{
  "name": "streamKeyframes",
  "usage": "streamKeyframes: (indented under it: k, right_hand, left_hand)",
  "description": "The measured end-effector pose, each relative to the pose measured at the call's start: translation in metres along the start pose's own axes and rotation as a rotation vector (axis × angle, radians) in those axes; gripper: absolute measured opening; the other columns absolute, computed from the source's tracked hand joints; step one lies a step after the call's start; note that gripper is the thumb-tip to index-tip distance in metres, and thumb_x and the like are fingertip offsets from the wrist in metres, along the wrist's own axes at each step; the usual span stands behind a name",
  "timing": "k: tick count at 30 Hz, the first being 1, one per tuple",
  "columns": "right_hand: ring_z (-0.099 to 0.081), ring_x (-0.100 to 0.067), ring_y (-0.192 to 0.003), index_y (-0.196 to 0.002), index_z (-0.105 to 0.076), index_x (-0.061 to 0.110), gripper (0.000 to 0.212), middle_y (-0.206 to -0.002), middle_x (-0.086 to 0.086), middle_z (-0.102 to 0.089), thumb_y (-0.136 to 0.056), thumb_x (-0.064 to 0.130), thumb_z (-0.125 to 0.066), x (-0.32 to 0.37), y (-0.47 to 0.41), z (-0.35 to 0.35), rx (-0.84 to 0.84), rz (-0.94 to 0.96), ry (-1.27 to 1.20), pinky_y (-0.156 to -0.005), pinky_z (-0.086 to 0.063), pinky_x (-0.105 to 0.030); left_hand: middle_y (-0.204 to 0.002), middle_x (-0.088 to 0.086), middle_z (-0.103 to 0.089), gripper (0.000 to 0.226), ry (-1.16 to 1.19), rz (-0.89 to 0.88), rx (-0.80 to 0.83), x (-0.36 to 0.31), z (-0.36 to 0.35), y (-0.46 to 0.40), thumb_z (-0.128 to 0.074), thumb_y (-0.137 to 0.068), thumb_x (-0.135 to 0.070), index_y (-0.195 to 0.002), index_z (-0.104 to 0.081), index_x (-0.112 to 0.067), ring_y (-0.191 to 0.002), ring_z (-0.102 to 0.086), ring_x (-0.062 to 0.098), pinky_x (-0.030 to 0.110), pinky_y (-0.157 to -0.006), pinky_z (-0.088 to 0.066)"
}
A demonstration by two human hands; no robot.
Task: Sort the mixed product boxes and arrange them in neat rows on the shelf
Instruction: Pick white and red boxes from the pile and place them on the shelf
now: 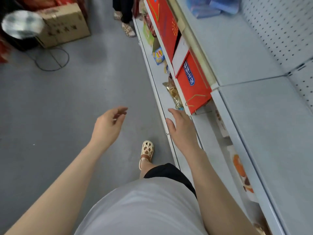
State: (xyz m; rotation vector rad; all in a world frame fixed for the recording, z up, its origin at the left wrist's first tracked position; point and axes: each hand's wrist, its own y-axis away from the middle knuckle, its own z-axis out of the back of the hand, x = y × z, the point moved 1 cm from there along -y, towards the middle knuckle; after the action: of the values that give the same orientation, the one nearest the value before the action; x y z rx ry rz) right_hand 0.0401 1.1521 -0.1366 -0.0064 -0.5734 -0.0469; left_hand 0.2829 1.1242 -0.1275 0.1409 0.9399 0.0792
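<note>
Large red product boxes stand in a row on a middle shelf: one with a blue label nearest me, another red box farther along, and a white box face between them. My right hand is empty with fingers apart, just below the near red box at the lower shelf's front edge. Out over the aisle floor, my left hand is held open and empty. A white box with orange print lies on a shelf lower right.
The white metal shelf unit runs along the right. Snack packets and a blue-yellow packet lie on the low shelf. A cardboard carton and a standing fan sit far left. Another person's feet stand ahead.
</note>
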Motion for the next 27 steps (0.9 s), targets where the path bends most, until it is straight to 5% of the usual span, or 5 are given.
streamKeyframes:
  k: [5,10,15,21,27]
  right_hand:
    - [-0.054,-0.021,-0.117,-0.134,-0.055,0.014,0.035,-0.127,-0.005,-0.059,-0.101,0.024,-0.051,-0.007,-0.141,0.030,-0.072,0.028,-0.021,-0.097,-0.044,-0.032]
    - [-0.053,-0.021,-0.114,-0.132,-0.056,0.013,0.034,-0.124,-0.005,-0.060,-0.100,0.023,-0.052,-0.016,-0.273,0.068,-0.170,-0.009,-0.033,-0.094,-0.040,-0.028]
    - [-0.053,-0.028,-0.117,-0.132,-0.056,0.012,0.037,-0.128,-0.009,-0.058,-0.097,0.022,-0.053,-0.039,-0.396,0.107,-0.321,-0.070,0.058,-0.098,-0.039,-0.035]
    - [-0.051,-0.034,-0.119,-0.135,-0.053,0.008,0.042,-0.130,-0.015,-0.056,-0.095,0.019,-0.057,-0.061,-0.527,0.164,-0.482,-0.162,0.192,-0.097,-0.039,-0.040]
    - [-0.045,-0.037,-0.124,-0.144,-0.043,0.010,0.050,-0.142,-0.017,-0.045,-0.097,0.022,-0.054,-0.091,-0.628,0.210,-0.543,-0.372,0.314,-0.096,-0.039,-0.043]
  left_hand:
    - [-0.106,-0.008,-0.069,0.027,-0.014,-0.030,0.006,-0.046,0.002,-0.131,-0.054,-0.096,-0.012,-0.118,-0.065,-0.024,-0.096,-0.063,0.010,0.020,-0.086,-0.043]
    - [-0.108,-0.006,-0.069,0.027,-0.026,-0.104,0.021,-0.092,-0.001,-0.257,-0.055,-0.095,-0.013,-0.118,-0.064,-0.024,-0.095,-0.066,0.014,0.028,-0.089,-0.050]
    - [-0.117,-0.007,-0.065,0.029,-0.087,-0.278,0.089,-0.131,-0.011,-0.390,-0.056,-0.095,-0.018,-0.123,-0.062,-0.025,-0.105,-0.063,0.015,0.041,-0.093,-0.051]
    - [-0.123,-0.006,-0.059,0.031,-0.133,-0.480,0.235,-0.187,-0.020,-0.550,-0.054,-0.097,-0.019,-0.127,-0.059,-0.027,-0.107,-0.056,0.010,0.030,-0.090,-0.045]
    - [-0.118,-0.001,-0.060,0.034,-0.237,-0.729,0.333,-0.256,-0.028,-0.674,-0.055,-0.095,-0.018,-0.128,-0.059,-0.023,-0.097,-0.059,0.020,0.035,-0.086,-0.046]
